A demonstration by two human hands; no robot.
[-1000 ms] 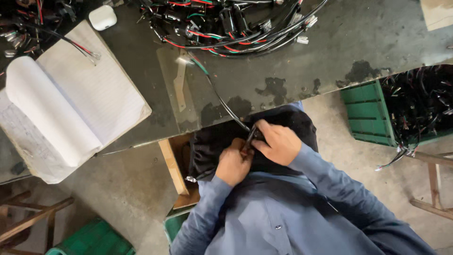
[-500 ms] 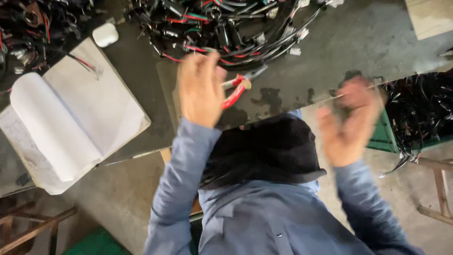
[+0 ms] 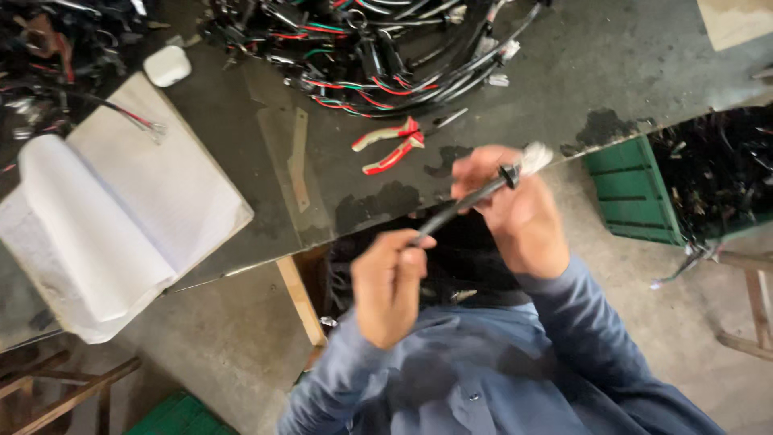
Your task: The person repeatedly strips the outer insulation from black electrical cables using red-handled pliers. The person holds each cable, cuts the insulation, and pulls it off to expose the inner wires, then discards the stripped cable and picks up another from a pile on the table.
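The left hand (image 3: 388,292) pinched the lower end of a black sleeved cable (image 3: 463,205), while the right hand (image 3: 515,216), at its two o'clock, closed around the upper end near a black collar and a pale connector (image 3: 535,156). The cable hung in the air just off the edge of the dark table (image 3: 612,64). It looked light and bendy, with a smooth sleeve likely to slip, so the collar seemed the surest grip. Red-handled pliers (image 3: 390,145) lay at eleven o'clock from the hands, below a wire heap (image 3: 378,48). An open notebook (image 3: 121,209) lay at nine o'clock.

Pliers (image 3: 389,145) and wire heap (image 3: 362,48) block tabletop
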